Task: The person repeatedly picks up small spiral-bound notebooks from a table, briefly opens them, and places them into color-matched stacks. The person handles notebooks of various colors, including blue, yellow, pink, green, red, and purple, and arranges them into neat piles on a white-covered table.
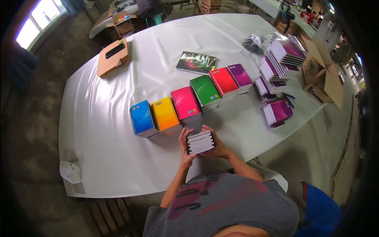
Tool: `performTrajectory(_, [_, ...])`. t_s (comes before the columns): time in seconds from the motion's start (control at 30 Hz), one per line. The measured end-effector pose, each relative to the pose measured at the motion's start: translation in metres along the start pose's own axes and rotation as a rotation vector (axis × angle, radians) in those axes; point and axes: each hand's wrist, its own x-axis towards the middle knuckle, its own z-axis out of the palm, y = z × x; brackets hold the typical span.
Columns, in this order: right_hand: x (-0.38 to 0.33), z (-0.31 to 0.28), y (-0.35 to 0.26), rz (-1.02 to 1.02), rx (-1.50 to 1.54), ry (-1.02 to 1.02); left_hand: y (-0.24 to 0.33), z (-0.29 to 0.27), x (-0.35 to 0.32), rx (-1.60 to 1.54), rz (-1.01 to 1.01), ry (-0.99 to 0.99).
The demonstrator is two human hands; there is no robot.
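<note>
Bundle [200, 143] of small notebooks, white page edges facing up, dark bits along both sides. It was just on the wearer's side of the pink pile [184, 103], landmark for all places here. Left hand [184, 147] gripped the bundle's left side, right hand [219, 147] its right side; both clamped on it, bundle pressed between them. Couldn't tell if its underside touched the table [106, 158].

Pink pile was spiral-bound, one in a slanting row. Just left of it: yellow pile [166, 112], then blue pile [143, 117]. Just right of it: green pile [204, 90], then red pile [224, 81] and purple pile [239, 75], each set farther back. Covers faced up.

Behind the pink pile and slightly right, dark pack [196, 62] lay flat. Well right of it stood taller purple stacks [281, 73], uneven, with an open box [325, 77] beyond them. Clear plastic bag [254, 43], dark inside, lay far back right of it.

Far back left of the pink pile: flat carton [103, 65], phone [115, 51] on top. White cup-like thing [70, 172] sat well left of it and nearer the wearer, by the table edge. Blue chair [321, 207], partly cut off, stood on the wearer's side, well right of it.
</note>
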Motion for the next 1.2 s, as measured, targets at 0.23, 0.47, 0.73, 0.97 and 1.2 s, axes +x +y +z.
performTrajectory(0.23, [-0.004,0.001,0.015,0.058,0.102,0.005,-0.017,-0.001,-0.006,0.057,0.091,-0.049])
performTrajectory(0.47, [-0.012,-0.001,0.005,0.156,0.054,0.031,-0.023,-0.014,0.001,0.254,0.082,-0.060])
performTrajectory(0.73, [-0.014,0.010,0.024,-0.009,-0.198,0.190,-0.019,-0.010,0.006,0.244,0.081,-0.108])
performTrajectory(0.97, [-0.015,-0.007,0.034,-0.048,-0.325,0.062,-0.012,-0.014,0.003,0.281,-0.003,-0.115])
performTrajectory(1.2, [-0.018,0.000,0.038,-0.044,-0.236,0.117,0.025,-0.010,-0.045,0.591,0.142,0.017])
